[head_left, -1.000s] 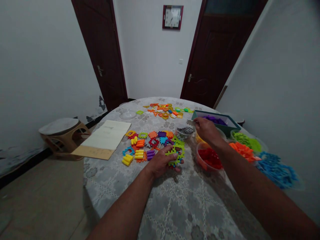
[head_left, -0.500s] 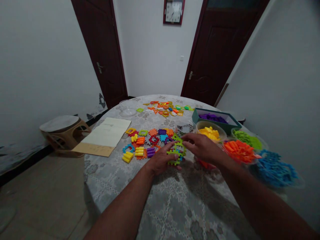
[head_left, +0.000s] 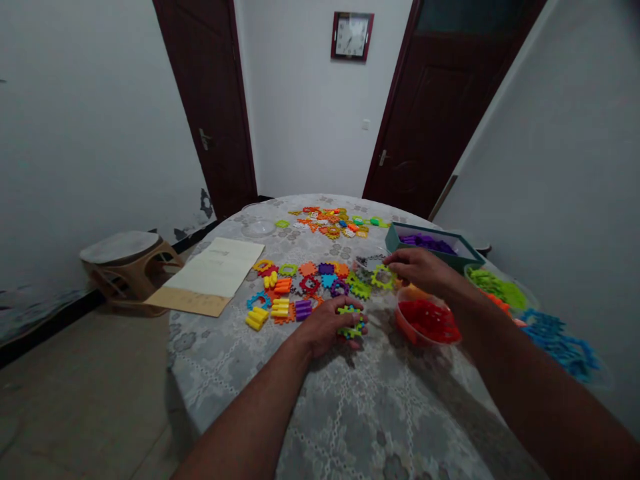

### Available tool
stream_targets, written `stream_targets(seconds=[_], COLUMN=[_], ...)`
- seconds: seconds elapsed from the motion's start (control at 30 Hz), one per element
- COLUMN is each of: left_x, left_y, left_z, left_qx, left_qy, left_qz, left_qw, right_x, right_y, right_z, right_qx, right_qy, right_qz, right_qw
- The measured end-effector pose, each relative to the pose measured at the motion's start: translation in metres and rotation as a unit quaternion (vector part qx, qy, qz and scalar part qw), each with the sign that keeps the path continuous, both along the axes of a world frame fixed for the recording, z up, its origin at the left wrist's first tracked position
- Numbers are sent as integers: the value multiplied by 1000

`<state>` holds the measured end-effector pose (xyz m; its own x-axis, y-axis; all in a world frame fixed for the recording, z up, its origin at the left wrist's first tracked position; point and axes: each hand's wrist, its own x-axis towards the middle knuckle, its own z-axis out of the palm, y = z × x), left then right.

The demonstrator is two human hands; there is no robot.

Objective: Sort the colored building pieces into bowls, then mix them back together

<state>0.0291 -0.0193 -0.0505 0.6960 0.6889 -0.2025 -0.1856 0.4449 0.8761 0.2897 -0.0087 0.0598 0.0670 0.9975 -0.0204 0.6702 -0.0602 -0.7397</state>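
My left hand (head_left: pixel 327 325) rests near the table's middle, its fingers curled around a small cluster of toothed plastic pieces (head_left: pixel 351 321), mostly green with bits of blue and red. Up and to the right, my right hand (head_left: pixel 417 267) pinches a yellow-green gear-shaped ring (head_left: pixel 383 277) by its right edge. Between the hands a green toothed piece (head_left: pixel 360 287) lies on the cloth, beside a purple toothed ring (head_left: pixel 339 288). To their left are an orange toothed square (head_left: pixel 308 269), a purple ribbed block (head_left: pixel 303 310) and yellow ribbed blocks (head_left: pixel 257 318).
A clear bowl of red pieces (head_left: pixel 427 321) stands below my right hand. Along the right are a green box (head_left: pixel 397 241) with purple pieces, lime pieces (head_left: pixel 500 285) and blue pieces (head_left: pixel 560 347). An open paper booklet (head_left: pixel 215 273) lies at left; mixed pieces (head_left: pixel 330 220) lie farther back.
My right hand has moved right, away from my left hand, carrying the yellow-green ring. The bowl of red pieces now shows more fully; my right hand and forearm cover the yellow pieces.
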Motion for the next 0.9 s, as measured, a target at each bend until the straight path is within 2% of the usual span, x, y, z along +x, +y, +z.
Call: stream_targets(seconds=[0.1, 0.17, 0.3, 0.4, 0.53, 0.7, 0.8, 0.9], left_x=[-1, -2, -4, -4, -3, -3, -3, -1], left_y=[1, 2, 5, 7, 6, 4, 5, 4], left_z=[0, -1, -6, -8, -5, 1, 4, 6], left_qx=[-22, -45, -87, -87, -68, -35, -25, -16], left_qy=[-20, -49, -112, -129, -109, -69, -51, -35], left_qz=[3, -4, -6, -4, -5, -1, 11, 29], left_qw=[1000, 998, 990, 988, 992, 997, 998, 999], right_x=[8, 10, 12, 18, 30, 52, 85, 136], right_y=[29, 46, 66, 67, 49, 6, -18, -38], right_z=[-1, -2, -7, -10, -7, -1, 2, 8], right_qx=[25, 35, 39, 44, 70, 99, 113, 117], right_qy=[29, 39, 58, 68, 69, 35, -10, -94], right_qz=[-81, -110, -131, -126, -124, -133, -178, -262], right_qw=[996, 993, 989, 989, 987, 986, 977, 953])
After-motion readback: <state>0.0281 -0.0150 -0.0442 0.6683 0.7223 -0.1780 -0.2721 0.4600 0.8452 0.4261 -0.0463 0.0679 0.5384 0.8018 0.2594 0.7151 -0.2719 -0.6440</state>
